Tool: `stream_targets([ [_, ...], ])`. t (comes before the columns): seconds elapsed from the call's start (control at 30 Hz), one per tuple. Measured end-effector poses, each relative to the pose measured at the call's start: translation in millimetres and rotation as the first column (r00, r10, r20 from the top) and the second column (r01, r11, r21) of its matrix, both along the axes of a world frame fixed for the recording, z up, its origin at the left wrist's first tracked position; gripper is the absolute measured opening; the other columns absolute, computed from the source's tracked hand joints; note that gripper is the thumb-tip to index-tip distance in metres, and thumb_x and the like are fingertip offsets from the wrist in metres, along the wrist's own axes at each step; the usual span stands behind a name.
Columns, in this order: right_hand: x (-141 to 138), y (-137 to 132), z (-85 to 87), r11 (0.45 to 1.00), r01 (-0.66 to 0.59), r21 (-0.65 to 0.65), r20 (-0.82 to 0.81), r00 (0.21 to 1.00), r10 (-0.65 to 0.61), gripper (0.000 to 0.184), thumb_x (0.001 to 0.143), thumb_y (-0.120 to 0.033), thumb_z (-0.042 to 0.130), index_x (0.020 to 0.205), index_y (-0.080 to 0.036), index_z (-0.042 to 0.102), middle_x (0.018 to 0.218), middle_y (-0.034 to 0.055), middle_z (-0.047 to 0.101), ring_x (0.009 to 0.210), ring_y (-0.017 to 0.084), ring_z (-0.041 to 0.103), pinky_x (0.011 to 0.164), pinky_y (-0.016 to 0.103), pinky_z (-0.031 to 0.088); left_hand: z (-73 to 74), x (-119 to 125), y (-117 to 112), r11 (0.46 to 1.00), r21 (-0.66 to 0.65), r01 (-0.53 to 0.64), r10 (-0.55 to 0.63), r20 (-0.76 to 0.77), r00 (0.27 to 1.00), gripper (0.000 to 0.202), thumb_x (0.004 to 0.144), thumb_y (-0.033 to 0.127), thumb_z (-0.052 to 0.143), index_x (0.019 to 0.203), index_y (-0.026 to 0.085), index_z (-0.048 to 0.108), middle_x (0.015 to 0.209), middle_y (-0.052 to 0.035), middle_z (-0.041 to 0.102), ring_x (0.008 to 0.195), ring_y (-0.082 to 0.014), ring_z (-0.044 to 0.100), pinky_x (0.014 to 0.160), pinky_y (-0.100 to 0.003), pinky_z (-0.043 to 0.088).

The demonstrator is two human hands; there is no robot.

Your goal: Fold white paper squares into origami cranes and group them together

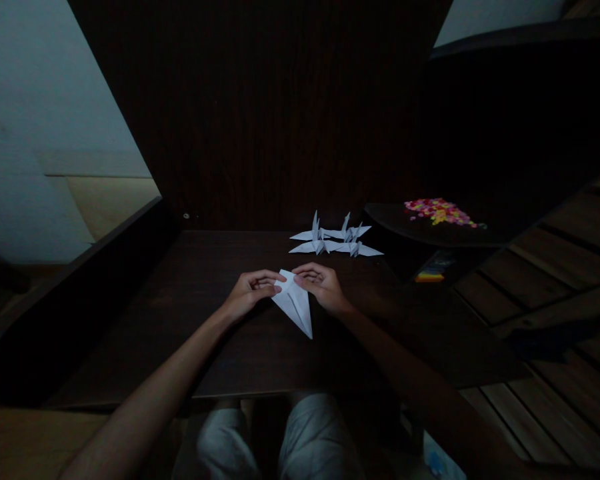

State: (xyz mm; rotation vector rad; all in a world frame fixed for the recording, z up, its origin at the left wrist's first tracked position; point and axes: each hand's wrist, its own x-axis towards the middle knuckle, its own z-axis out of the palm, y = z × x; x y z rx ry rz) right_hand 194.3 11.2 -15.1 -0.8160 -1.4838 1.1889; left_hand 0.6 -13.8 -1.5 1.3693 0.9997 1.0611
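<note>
A folded piece of white paper (296,305), kite-shaped with a long point toward me, is between my two hands above the dark desk. My left hand (255,288) pinches its upper left edge between thumb and fingers. On the other side, my right hand (323,283) grips the upper right edge, its thumb lying on the paper. A crease or slit runs down the middle of the paper. Beyond my hands, several white paper cranes (330,247) stand in two rows at the back of the desk, their wings touching or overlapping.
The dark wooden desk (220,373) has a raised side panel (80,287) on the left and a tall back board (280,120). To the right, a small shelf (390,223) bears a heap of small colourful pieces (443,212). Slatted wood (555,267) lies farther right.
</note>
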Motion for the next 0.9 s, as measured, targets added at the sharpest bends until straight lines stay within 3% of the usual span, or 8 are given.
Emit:
stream_targets([
  [0.27, 6.9, 2.7, 3.1, 0.997, -0.022, -0.074, -0.026, 0.999, 0.02, 0.013, 0.064, -0.021, 0.066, 0.076, -0.02, 0.07, 0.073, 0.0003, 0.067, 0.072, 0.015, 0.058, 0.067, 0.027, 0.043, -1.4, -1.9, -2.0, 0.992, -0.069, 0.11, -0.108, 0.038, 0.993, 0.044, 0.061, 0.018, 0.071, 0.104, 0.014, 0.068, 0.085, -0.0057, 0.071, 0.075, -0.0163, 0.064, 0.071, -0.027, 0.046],
  [0.43, 10.9, 4.3, 5.9, 0.988, -0.093, -0.123, -0.007, 0.996, 0.093, 0.022, 0.06, -0.015, 0.055, 0.077, -0.018, 0.068, 0.07, 0.0006, 0.064, 0.068, 0.014, 0.056, 0.06, 0.025, 0.041, -3.8, -3.2, 1.6, 0.998, -0.042, 0.036, -0.038, -0.047, 0.998, 0.044, 0.062, 0.019, 0.069, 0.106, 0.015, 0.068, 0.092, -0.0073, 0.072, 0.077, -0.0185, 0.064, 0.068, -0.027, 0.047],
  [0.6, 12.5, 13.5, -3.7, 0.986, -0.031, -0.161, 0.096, 0.994, 0.047, 0.028, 0.056, -0.011, 0.058, 0.083, -0.018, 0.066, 0.073, -0.0003, 0.063, 0.066, 0.013, 0.057, 0.058, 0.023, 0.041, -5.1, -6.4, 7.0, 0.996, 0.066, -0.064, 0.075, -0.188, 0.979, 0.034, 0.07, 0.028, 0.066, 0.101, 0.015, 0.07, 0.093, -0.0084, 0.072, 0.079, -0.0206, 0.065, 0.069, -0.03, 0.048],
  [0.77, 15.5, 20.0, -17.9, 1.0, 0.016, 0.008, 0.307, 0.952, -0.018, 0.019, 0.066, -0.018, 0.061, 0.084, -0.017, 0.067, 0.077, 0.0016, 0.064, 0.058, 0.011, 0.053, 0.055, 0.025, 0.04, -6.7, -13.3, 10.6, 0.934, 0.358, -0.002, 0.163, -0.422, 0.892, 0.019, 0.076, 0.029, 0.061, 0.087, 0.02, 0.074, 0.111, -0.0079, 0.068, 0.1, -0.0231, 0.061, 0.09, -0.037, 0.045],
  [0.9, 19.1, 18.5, -17.0, 0.944, -0.084, 0.319, 0.536, 0.837, -0.107, 0.011, 0.073, -0.018, 0.062, 0.08, -0.021, 0.071, 0.092, 0.0058, 0.068, 0.082, 0.018, 0.055, 0.076, 0.035, 0.044, -9.9, -19.4, 12.9, 0.87, 0.452, 0.196, 0.129, -0.592, 0.795, 0.016, 0.077, 0.028, 0.064, 0.087, 0.022, 0.074, 0.11, -0.0077, 0.068, 0.104, -0.0248, 0.057, 0.095, -0.042, 0.041],
])
